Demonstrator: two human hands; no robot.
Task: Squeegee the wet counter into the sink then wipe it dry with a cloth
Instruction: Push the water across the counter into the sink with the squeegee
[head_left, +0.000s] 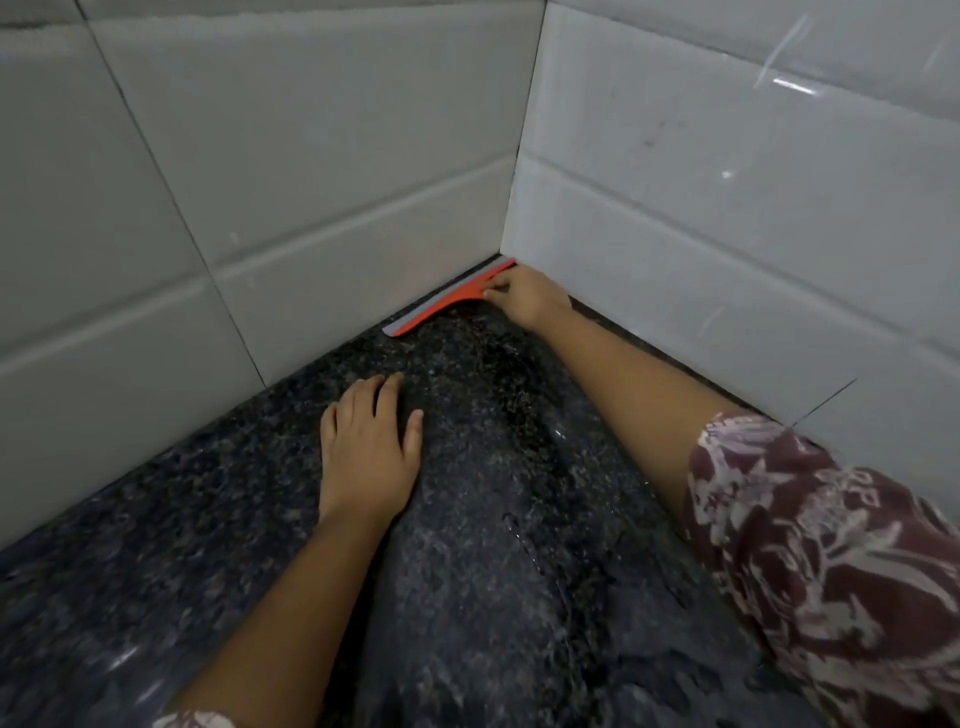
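Observation:
An orange squeegee (441, 306) with a grey rubber blade lies along the foot of the back wall, pushed into the corner of the dark speckled granite counter (493, 545). My right hand (524, 301) is closed on its handle at the corner end, arm stretched far forward. My left hand (369, 452) rests flat on the counter, fingers spread, palm down, holding nothing. Wet streaks and drops glisten on the stone between my arms. No sink or cloth is in view.
White glossy tiled walls (311, 182) meet in a corner (511, 208) and close off the counter at the back and right. My patterned maroon sleeve (831, 545) covers the lower right.

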